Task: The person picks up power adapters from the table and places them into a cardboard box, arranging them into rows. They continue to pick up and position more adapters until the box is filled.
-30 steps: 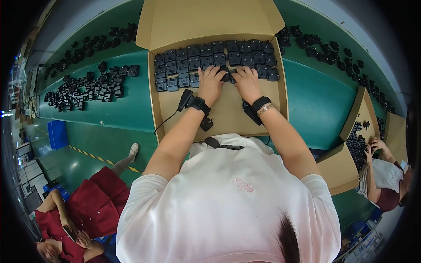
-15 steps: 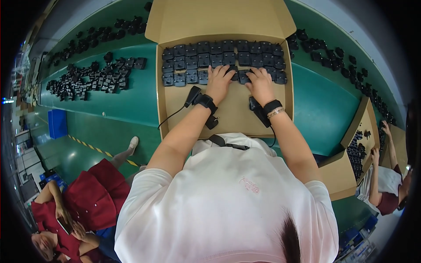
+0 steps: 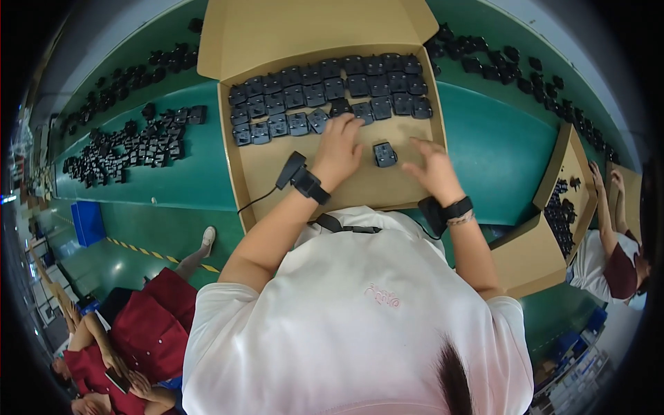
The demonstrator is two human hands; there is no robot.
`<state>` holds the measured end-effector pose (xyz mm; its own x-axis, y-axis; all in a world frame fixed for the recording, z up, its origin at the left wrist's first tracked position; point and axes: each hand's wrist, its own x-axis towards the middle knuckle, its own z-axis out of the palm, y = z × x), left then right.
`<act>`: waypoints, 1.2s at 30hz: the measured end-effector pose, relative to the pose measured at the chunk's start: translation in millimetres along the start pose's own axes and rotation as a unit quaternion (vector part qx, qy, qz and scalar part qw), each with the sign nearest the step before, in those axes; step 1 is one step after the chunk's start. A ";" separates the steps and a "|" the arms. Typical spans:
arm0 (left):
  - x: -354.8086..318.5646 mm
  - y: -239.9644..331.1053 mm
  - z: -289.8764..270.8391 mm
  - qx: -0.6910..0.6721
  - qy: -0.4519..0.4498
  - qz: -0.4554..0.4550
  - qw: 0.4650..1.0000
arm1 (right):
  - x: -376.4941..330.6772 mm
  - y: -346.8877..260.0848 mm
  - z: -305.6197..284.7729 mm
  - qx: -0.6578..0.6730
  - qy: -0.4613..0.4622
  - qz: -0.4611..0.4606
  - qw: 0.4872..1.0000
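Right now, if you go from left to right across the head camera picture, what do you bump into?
Loose black parts on the green table → left hand → single black part → right hand → second cardboard box.

So the whole setup is sitting on a long green workbench (image 3: 200, 176) that's running across the shot. An open cardboard box (image 3: 304, 176) is lying flat on it right in the middle, flap folded back. Off to the left a big loose pile of black plastic parts (image 3: 128, 149) is sprawling straight on the green top, and another scattered row of the same black parts (image 3: 111, 90) is trailing along the far edge behind it. On the right, more black pieces (image 3: 526, 69) are stringing out along the far side, and a second cardboard box (image 3: 564, 197) is sitting tilted near the bench's right end.
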<state>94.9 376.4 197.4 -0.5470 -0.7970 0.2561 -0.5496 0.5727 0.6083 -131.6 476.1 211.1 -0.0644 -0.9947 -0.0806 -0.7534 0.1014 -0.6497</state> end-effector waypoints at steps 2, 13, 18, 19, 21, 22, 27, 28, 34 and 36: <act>-4.6 31.0 6.3 -0.012 -0.075 -0.050 0.996 | -9.8 -13.5 13.8 -0.034 0.034 -0.048 0.998; 9.1 18.5 22.5 -0.040 -0.120 -0.104 0.987 | -1.0 -13.7 22.5 -0.088 -0.024 0.023 0.996; 49.3 30.4 40.2 0.126 0.015 -0.029 0.992 | -15.4 13.5 17.3 -0.192 -0.013 0.049 0.980; 54.7 31.1 44.2 0.153 0.052 -0.031 0.986 | -16.1 13.5 16.7 -0.201 -0.035 0.056 0.977; 63.8 25.4 48.8 0.156 0.040 -0.037 0.986 | -12.0 4.8 6.7 -0.164 -0.005 0.052 0.985; 67.5 21.7 50.9 0.160 0.028 -0.043 0.986 | -7.5 -4.0 -1.5 -0.126 0.025 0.047 0.991; 73.0 13.4 64.3 0.176 -0.022 -0.078 0.981 | 46.0 11.8 -11.3 -0.120 0.148 -0.004 0.982; 72.3 12.6 65.5 0.176 -0.021 -0.079 0.981 | 59.7 15.4 -8.2 -0.136 0.176 -0.045 0.974; 70.8 7.8 62.4 0.174 -0.017 -0.064 0.983 | 106.2 30.0 -2.2 -0.224 0.152 -0.142 0.952; 69.3 5.1 62.4 0.173 -0.010 -0.067 0.983 | 112.2 34.7 -6.1 -0.221 0.117 -0.119 0.961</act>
<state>14.8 336.0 171.4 -0.4665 -0.8672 0.1741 -0.7966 0.4975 0.3435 -169.0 367.9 184.1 0.0377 -0.9711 0.2355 -0.9658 -0.0960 -0.2409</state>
